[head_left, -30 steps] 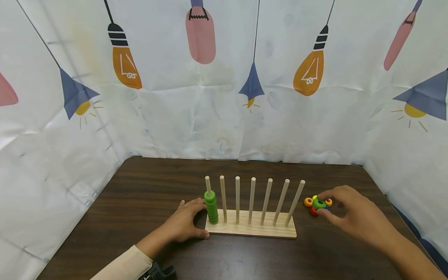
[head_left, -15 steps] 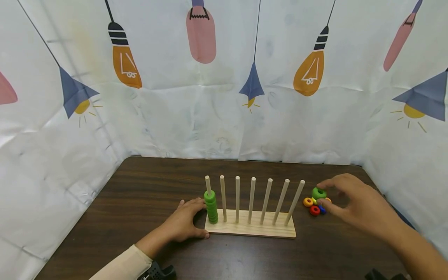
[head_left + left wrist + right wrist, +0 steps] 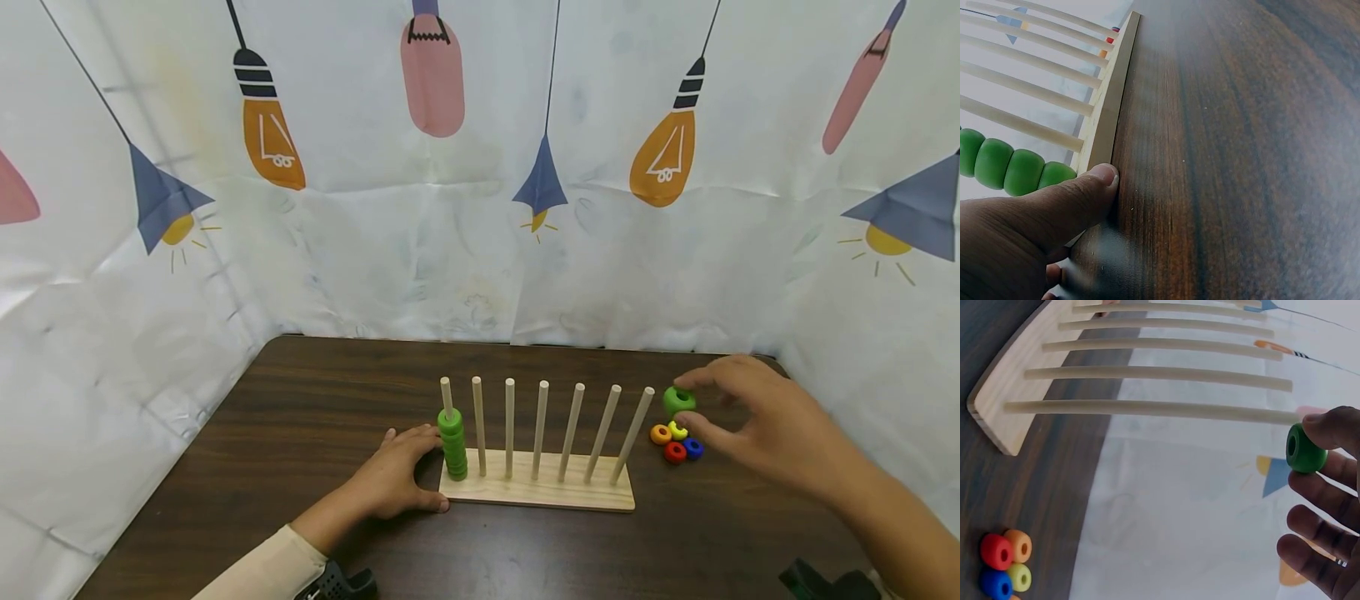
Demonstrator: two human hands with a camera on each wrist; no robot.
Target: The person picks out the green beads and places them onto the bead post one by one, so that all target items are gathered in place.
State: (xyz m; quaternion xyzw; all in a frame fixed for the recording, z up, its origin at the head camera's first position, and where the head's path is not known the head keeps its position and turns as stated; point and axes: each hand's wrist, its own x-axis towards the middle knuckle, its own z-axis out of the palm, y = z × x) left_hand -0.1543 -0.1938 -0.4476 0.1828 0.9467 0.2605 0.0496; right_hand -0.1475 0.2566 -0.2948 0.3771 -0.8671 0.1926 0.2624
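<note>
A pale wooden peg stand (image 3: 540,492) with a row of several upright pegs sits on the dark table. Green beads (image 3: 452,446) are stacked on its leftmost peg. My left hand (image 3: 397,475) holds the stand's left end, the thumb (image 3: 1079,203) against the front edge of the base; its other fingers are partly hidden. Off the stand's right end, my right hand (image 3: 772,433) pinches a green bead (image 3: 678,401) between thumb and finger, raised above the table. In the right wrist view this bead (image 3: 1310,452) shows its hole, near the tip of the end peg (image 3: 1147,409).
Loose beads lie together right of the stand: orange (image 3: 660,434), yellow (image 3: 678,430), red (image 3: 675,452) and blue (image 3: 693,448). Another orange one (image 3: 1015,598) is cut off in the right wrist view. A patterned white sheet (image 3: 360,267) hangs behind the brown table (image 3: 322,400).
My right hand has lifted the green bead off the loose pile, moving up and slightly left. The beads beneath are now uncovered. The left hand and the stand stay put.
</note>
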